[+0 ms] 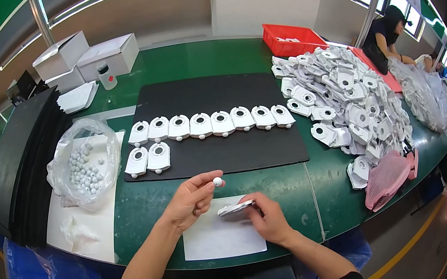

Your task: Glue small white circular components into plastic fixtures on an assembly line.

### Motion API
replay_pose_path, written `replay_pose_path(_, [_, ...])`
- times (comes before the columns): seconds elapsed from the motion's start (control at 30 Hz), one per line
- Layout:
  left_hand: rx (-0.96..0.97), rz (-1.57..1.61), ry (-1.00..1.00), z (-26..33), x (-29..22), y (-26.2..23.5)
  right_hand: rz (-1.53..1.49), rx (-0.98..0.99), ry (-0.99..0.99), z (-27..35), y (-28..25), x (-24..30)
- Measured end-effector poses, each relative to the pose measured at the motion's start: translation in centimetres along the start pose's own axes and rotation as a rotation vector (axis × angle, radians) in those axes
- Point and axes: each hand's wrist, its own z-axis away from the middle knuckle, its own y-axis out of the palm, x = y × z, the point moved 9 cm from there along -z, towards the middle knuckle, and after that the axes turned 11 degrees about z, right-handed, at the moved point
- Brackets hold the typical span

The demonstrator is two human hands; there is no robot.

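At far left, a stack of black flat foam sheets (25, 159) lies beside a clear crinkled plastic bag (87, 161) of small white beads. Right of it, a matte black rectangular mat (235, 141) carries rows of white moulded plastic housings (211, 123), each with a round dark opening.

Lower centre, the left hand (190, 199) has its grip closed to a fingertip pinch on a small smooth white ball (217, 182), held above the green surface (152, 210). The right hand (269, 218) has its grip closed around a flat white plastic housing (235, 208), tilted over a white paper sheet (225, 234).

Upper right, a loose heap of white housings (354, 102) sits beside a red plastic bin (293, 40).

Risk: the ball is glossy and round; a slack pinch could drop it, and it would likely roll off the surface. The heap stands near the edge and could slide.
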Motion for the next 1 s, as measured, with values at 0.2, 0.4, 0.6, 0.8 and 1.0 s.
replay_pose_path(0.2, [0.006, -0.187, 0.003, 0.2, 0.7, 0.4, -0.861, -0.051, 0.236, -0.1, 0.1, -3.6])
replay_pose_path(0.4, [-0.002, -0.419, 0.113, 0.4, 0.4, 1.4, -1.089, 0.003, 0.347, 0.0, 1.0, -3.6])
replay_pose_path(0.6, [0.009, -0.511, 0.126, 0.0, 0.8, 1.3, -1.07, -0.01, 0.343, 0.1, 1.0, -3.8])
replay_pose_path(0.8, [0.015, -0.537, 0.137, 0.1, 0.8, 1.0, -1.072, -0.021, 0.334, 0.0, 0.8, -3.6])
replay_pose_path(1.0, [0.059, -0.623, 0.192, 0.2, 0.3, 2.1, -1.002, -0.044, 0.345, 0.0, 0.6, -3.7])
